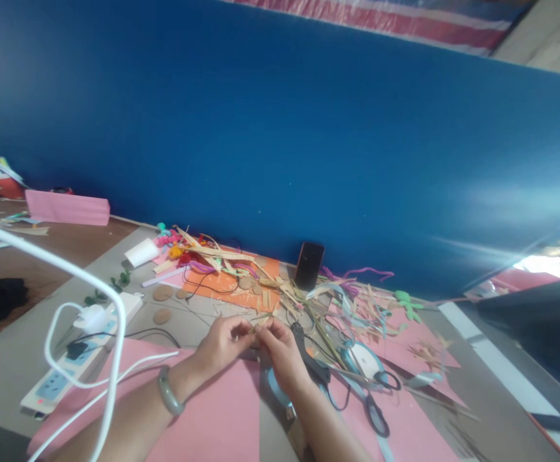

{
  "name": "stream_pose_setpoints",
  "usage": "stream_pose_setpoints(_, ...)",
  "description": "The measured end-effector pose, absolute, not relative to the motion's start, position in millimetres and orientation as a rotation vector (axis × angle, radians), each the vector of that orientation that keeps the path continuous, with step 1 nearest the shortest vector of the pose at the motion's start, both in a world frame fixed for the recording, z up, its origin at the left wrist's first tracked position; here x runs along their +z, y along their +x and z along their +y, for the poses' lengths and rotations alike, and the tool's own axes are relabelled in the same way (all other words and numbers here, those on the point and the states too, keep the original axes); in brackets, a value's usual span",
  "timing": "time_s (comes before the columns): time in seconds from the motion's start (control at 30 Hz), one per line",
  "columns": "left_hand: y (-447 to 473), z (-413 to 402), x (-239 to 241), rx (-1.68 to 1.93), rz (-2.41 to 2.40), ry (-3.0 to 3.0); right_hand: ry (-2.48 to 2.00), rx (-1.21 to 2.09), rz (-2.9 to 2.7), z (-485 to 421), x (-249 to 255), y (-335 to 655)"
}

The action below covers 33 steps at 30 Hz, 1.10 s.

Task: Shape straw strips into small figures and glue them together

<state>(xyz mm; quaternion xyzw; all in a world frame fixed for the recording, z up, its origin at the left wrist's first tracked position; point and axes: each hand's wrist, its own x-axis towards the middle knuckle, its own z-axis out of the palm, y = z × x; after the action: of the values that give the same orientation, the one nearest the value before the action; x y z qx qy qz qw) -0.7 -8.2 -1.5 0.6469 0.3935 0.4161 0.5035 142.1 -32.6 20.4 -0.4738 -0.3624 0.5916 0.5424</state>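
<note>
My left hand (225, 343) and my right hand (280, 350) meet fingertip to fingertip over the table, both pinched on a small tan strip (257, 328) held between them. A green bangle (168, 390) sits on my left wrist. Under the hands lies a pink paper sheet (222, 410). Just right of my right hand lies a black tool (309, 356), and a pair of black-handled scissors (374, 407) rests beyond it.
Straw strips, pipe cleaners and round tan discs (162, 293) litter an orange sheet (222, 289). A dark phone (309, 265) leans on the blue wall. A power strip (68, 366) with white cables lies at left, a pink box (67, 208) farther back.
</note>
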Motion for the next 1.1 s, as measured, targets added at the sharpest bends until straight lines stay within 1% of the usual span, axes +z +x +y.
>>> stream_pose_setpoints(0.27,-1.7,-5.9,-1.7,1.024,0.938,1.591,-1.156,1.37,-0.893,-31.2,16.6,144.9)
stream_pose_setpoints(0.5,-1.4,-5.3,-3.4,1.001,0.967,1.494,-1.16,1.349,-0.899,-32.8,22.8,142.6)
stream_pose_setpoints(1.1,-0.4,-1.6,-12.8,0.937,0.886,1.263,-1.173,1.26,-0.911,-32.1,20.5,142.9)
